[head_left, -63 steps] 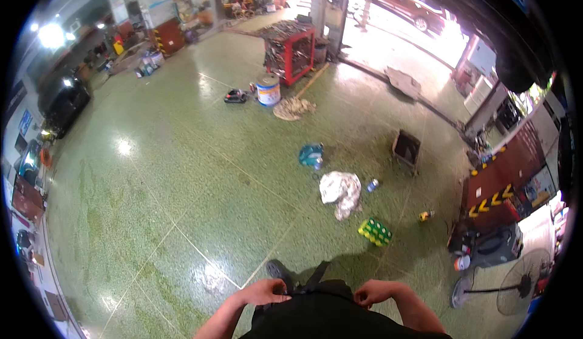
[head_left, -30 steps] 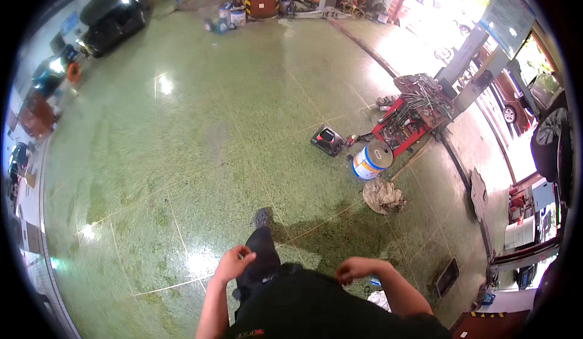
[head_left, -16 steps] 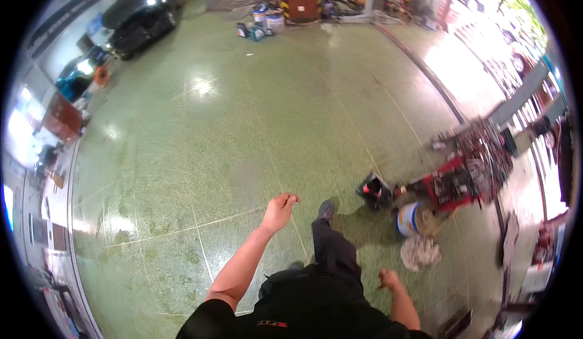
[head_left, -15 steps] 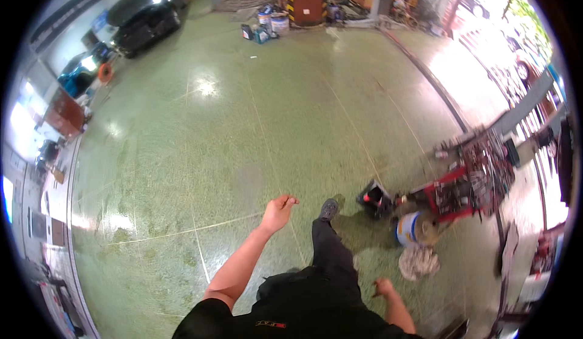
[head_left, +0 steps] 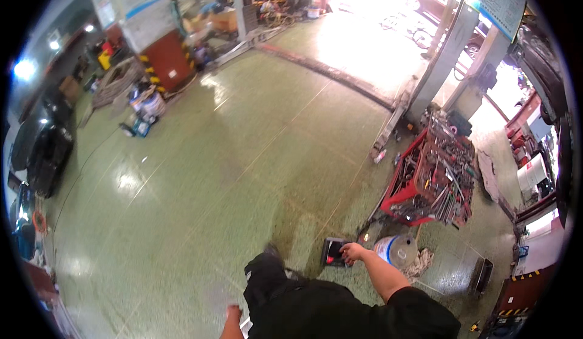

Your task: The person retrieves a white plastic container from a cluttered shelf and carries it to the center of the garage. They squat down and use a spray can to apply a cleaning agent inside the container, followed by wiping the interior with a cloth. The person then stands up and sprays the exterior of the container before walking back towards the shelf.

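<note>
My right hand (head_left: 352, 252) is stretched forward low over the green floor, its fingers loosely curled and holding nothing that I can make out. It hovers just over a small dark flat case with a red inside (head_left: 333, 251) lying on the floor. A white and blue bucket (head_left: 396, 251) stands just right of that hand. My left hand (head_left: 232, 310) hangs at my side near the bottom edge, small and blurred, with nothing visible in it. My dark-trousered leg and shoe (head_left: 267, 263) step forward between the two hands.
A red tool cart full of tools (head_left: 432, 181) stands to the right, a rag (head_left: 419, 263) beside the bucket. A grey pillar (head_left: 442, 66) rises behind the cart. Buckets and clutter (head_left: 146, 105) sit far left by a red cabinet (head_left: 167, 66). A dark car (head_left: 42, 151) is parked at the left edge.
I have walked and turned: the red cart and bucket are now close on my right. My left arm has dropped back to my side, and my right arm has swung forward over the dark case.
</note>
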Available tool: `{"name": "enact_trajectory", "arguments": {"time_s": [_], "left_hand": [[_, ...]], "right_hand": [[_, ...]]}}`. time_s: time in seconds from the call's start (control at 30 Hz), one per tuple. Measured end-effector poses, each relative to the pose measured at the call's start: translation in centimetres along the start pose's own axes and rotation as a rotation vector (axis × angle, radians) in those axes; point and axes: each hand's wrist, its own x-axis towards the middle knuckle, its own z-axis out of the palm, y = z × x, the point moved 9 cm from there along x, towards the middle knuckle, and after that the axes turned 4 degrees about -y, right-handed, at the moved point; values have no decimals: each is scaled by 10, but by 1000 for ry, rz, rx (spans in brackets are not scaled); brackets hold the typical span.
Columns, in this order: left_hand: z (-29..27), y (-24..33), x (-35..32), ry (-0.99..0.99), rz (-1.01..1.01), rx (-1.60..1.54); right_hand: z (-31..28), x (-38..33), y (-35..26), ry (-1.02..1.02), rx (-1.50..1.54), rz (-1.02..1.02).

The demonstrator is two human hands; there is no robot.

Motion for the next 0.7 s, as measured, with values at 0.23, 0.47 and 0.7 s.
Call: {"name": "enact_trajectory", "arguments": {"time_s": [0.23,0.47,0.7], "left_hand": [[-205,-15,137,-250,-122,-667],[-602,-35,345,371,-160,-916],[-1017,150,531,502,182,-765]], "right_hand": [[-19,122,-221,-56,196,-111],[-110,146,-320,-94,-120,346],[-331,207,-515,562,15,18]]}}
